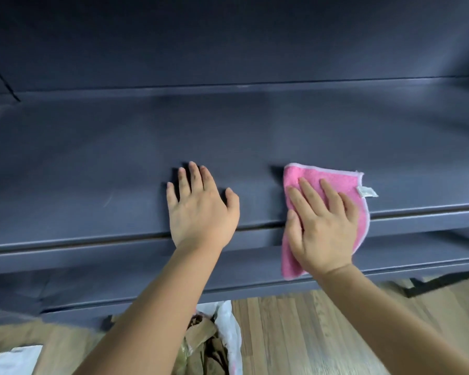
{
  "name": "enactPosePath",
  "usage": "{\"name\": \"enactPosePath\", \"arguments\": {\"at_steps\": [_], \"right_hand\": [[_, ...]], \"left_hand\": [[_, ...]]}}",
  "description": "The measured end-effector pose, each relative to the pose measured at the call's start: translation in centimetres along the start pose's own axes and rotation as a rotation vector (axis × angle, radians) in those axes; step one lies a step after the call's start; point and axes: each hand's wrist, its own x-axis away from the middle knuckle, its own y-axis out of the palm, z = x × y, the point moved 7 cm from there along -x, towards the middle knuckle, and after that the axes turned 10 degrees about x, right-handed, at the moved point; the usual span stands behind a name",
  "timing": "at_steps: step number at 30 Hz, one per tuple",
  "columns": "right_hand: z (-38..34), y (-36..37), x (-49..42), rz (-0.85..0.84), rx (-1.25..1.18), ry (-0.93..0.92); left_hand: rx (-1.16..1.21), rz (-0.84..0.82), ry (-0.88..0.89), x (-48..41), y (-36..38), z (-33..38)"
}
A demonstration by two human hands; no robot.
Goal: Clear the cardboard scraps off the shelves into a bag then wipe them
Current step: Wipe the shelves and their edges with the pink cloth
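- Head view: my right grip [325, 228], fingers flat and unclenched, presses the pink cloth [309, 174] onto the shelf [92, 158], which runs left–right.
- My left grip [201, 212] lies flat and empty just left of it.

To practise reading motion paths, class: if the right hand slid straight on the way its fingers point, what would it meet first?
The shelf ahead of the right hand and cloth looks free; it would probably meet the back wall first, though depth is unclear.
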Motion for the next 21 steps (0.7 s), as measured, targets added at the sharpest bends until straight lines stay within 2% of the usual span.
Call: {"name": "enactPosePath", "arguments": {"at_steps": [2,4,8,10,12,14,16,17,19,21], "right_hand": [[-2.9,-0.3,0.0,-0.014,-0.043,0.014],[-4.5,-0.6,0.1,0.011,-0.074,-0.072],[-3.1,-0.5,0.7,0.099,-0.075,-0.5],[-0.2,0.1,1.2,0.132,-0.034,-0.594],[3.8,0.6,1.2,0.155,0.012,-0.481],[6.6,0.7,1.1,0.147,0.023,-0.261],[6.6,0.7,1.2,0.145,-0.014,-0.083],[5.6,0.7,1.3,0.142,-0.044,-0.056],[3.0,0.3,1.3,0.154,-0.106,-0.159],[2.4,-0.1,1.5,0.183,-0.147,-0.357]], "left_hand": [[-0.012,0.006,0.006,0.0,-0.1,-0.1],[-0.025,0.018,0.018,0.0,-0.2,-0.1],[-0.037,0.033,0.021,0.0,-0.4,0.1],[-0.041,0.039,0.017,0.1,-0.4,0.2],[-0.042,0.039,0.007,0.1,-0.3,0.3],[-0.05,0.049,-0.002,0.0,-0.3,0.3],[-0.065,0.062,-0.016,-0.1,-0.3,0.1],[-0.072,0.064,-0.019,-0.2,-0.4,0.1],[-0.087,0.061,-0.028,-0.1,-0.4,0.2],[-0.102,0.048,-0.051,0.1,-0.4,0.3]]}}
